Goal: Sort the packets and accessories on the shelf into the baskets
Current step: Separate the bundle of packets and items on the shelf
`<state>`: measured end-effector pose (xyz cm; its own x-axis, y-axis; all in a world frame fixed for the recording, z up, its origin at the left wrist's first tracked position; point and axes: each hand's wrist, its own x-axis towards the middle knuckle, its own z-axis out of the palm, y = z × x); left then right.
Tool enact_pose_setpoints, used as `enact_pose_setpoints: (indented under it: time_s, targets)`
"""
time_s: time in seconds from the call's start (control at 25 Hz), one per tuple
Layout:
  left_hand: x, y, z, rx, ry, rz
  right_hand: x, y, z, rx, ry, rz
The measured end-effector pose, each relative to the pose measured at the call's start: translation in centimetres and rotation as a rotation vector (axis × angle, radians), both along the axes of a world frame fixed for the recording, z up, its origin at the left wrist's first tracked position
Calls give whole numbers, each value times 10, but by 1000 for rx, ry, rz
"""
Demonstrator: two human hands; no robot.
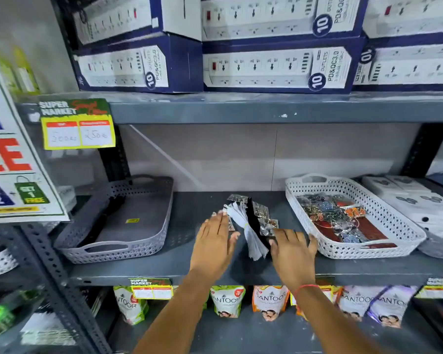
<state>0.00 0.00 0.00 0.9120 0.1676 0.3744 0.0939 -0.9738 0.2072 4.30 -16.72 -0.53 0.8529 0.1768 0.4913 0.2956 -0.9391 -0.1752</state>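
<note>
A small pile of packets [251, 223], clear sleeves with earrings, white cards and a black card, lies on the grey shelf [179, 254] between two baskets. My left hand [214, 241] lies flat just left of the pile, fingers apart, its fingertips at the pile's edge. My right hand [290, 251] rests flat at the pile's right front, fingertips touching the nearest packet, thumb near the white basket [353, 251]. That basket holds several colourful accessory packets [340, 218]. The grey basket [118, 251] on the left holds a few dark items at its back.
Stacked power-strip boxes [276, 67] fill the shelf above. White socket boxes [420, 200] sit right of the white basket. Soap pouches [228, 300] hang under the shelf's front edge. A promotional sign [10, 159] and price tag [78, 131] stand at left.
</note>
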Motion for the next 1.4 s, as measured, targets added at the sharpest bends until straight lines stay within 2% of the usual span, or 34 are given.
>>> enact_pose_setpoints:
  time_s: [0.08, 0.16, 0.24, 0.36, 0.48, 0.6, 0.84, 1.16, 1.28, 1.4]
  targets:
    - [16, -2, -9, -64, 59, 20, 17, 8, -5, 34, 206, -50]
    - [35, -5, -15, -133, 210, 53, 41, 11, -5, 40, 340, -50]
    - [58, -13, -18, -307, 342, 80, 63, 21, -6, 56, 473, -8]
    - [89, -23, -21, -558, 395, 147, 87, 35, -12, 91, 688, 36]
    - [110, -34, -24, -706, 409, 261, 103, 43, -19, 105, 721, 40]
    - [120, -39, -27, -784, 384, 361, 114, 47, -27, 107, 665, 46]
    - [126, -42, -11, -839, 233, 338, 122, 33, -16, 272, 697, 52]
    - [108, -19, 41, -941, 39, 275, 122, 50, 35, 530, 585, 182]
    - [89, 17, 53, -823, -56, 289, 110, 82, 43, 528, 541, 264]
    - [64, 61, 42, -528, -51, 386, 86, 124, 39, 529, 587, 359]
